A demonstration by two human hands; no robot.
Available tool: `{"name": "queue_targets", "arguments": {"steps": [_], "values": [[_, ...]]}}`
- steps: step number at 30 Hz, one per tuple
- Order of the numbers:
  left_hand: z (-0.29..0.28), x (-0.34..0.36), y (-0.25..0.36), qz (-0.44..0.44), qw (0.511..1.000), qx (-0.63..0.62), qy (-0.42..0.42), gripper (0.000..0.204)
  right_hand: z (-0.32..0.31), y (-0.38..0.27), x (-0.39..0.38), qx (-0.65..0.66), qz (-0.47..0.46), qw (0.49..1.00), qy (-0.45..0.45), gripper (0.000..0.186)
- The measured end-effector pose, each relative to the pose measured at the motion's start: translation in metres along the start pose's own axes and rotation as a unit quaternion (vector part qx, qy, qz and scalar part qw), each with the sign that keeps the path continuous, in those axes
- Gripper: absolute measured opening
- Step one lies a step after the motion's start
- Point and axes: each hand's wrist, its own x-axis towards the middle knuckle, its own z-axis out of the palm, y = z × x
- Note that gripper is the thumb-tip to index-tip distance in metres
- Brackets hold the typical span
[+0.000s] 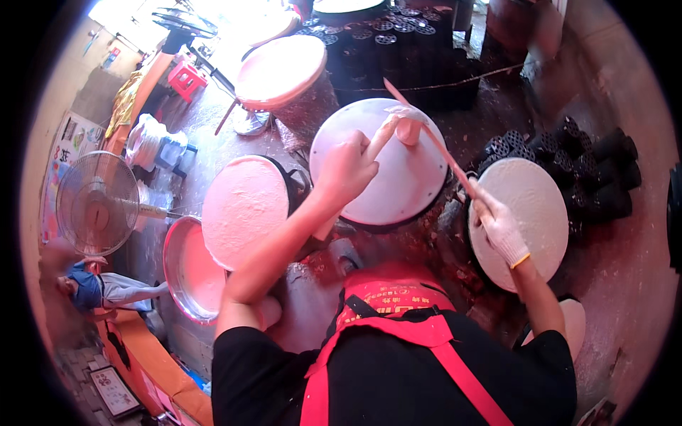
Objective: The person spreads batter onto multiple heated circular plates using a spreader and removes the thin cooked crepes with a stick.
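My bare left hand (348, 162) is closed on a pale, elongated piece of something, possibly batter or dough, reaching up to a rounded lump (408, 132) against the stick, above the middle round griddle (339, 195). My right hand (497, 224), in a white glove, grips a long flat wooden stick (440, 149) slanting up to the left across that griddle. Under this hand is the right griddle (533, 206), coated with a pale layer. Left of my left forearm, another griddle (241, 213) carries a pinkish-white round layer.
A basin of pale batter (192, 263) sits lower left, near a fan (96, 202) and another person (89, 287). Black perforated briquettes (604, 184) are piled at the right. Further back are another griddle (280, 67) and a red stool (186, 78).
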Motion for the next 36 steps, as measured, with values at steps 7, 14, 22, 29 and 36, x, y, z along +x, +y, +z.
{"name": "queue_targets", "arguments": {"steps": [7, 14, 22, 29, 36], "values": [[0.147, 0.026, -0.055, -0.092, 0.977, -0.143, 0.125, 0.023, 0.071, 0.143, -0.047, 0.089, -0.005, 0.988, 0.125, 0.044], [0.123, 0.06, -0.054, -0.085, 0.952, -0.131, 0.262, 0.028, 0.13, 0.089, 0.049, 0.339, 0.11, 0.93, 0.087, 0.044], [0.021, -0.013, -0.045, -0.219, 0.852, -0.468, 0.09, 0.024, 0.16, 0.101, 0.029, 0.56, 0.101, 0.815, 0.107, 0.042], [0.002, -0.148, -0.073, -0.285, 0.806, -0.516, 0.056, 0.029, 0.222, 0.045, 0.091, 0.478, 0.131, 0.848, 0.187, 0.041], [-0.026, -0.252, -0.101, -0.375, 0.786, -0.492, 0.021, 0.046, 0.198, 0.036, 0.126, 0.379, 0.145, 0.914, 0.019, 0.04]]}}
